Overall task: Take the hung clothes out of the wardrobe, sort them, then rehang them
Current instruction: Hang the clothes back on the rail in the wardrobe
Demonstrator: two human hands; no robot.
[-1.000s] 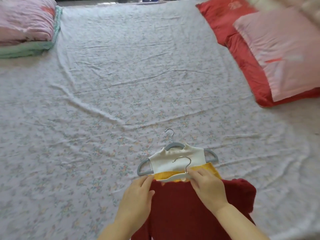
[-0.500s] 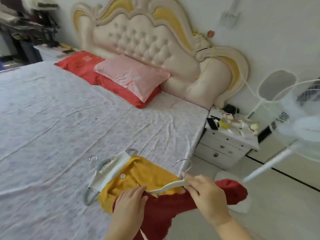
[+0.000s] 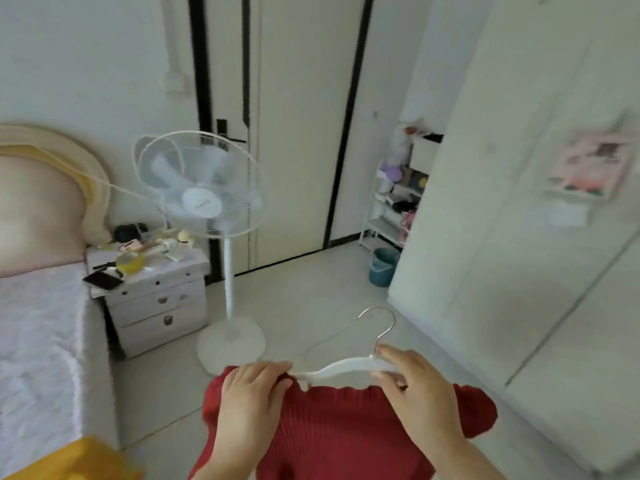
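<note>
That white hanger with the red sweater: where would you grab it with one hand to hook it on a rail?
Probably the middle of the white hanger, just under its metal hook, coming from the near side. The hook rises from the centre, so the red sweater should balance there, and the hook is left free. The right hand grips there; the left hand holds the left end.

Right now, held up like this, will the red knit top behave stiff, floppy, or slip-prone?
Probably floppy: the red knit top hangs limp below both hands. Likely light: the left hand pinches its shoulder while the right hand grips just the white hanger. May slip: that hanger looks smooth.
</note>
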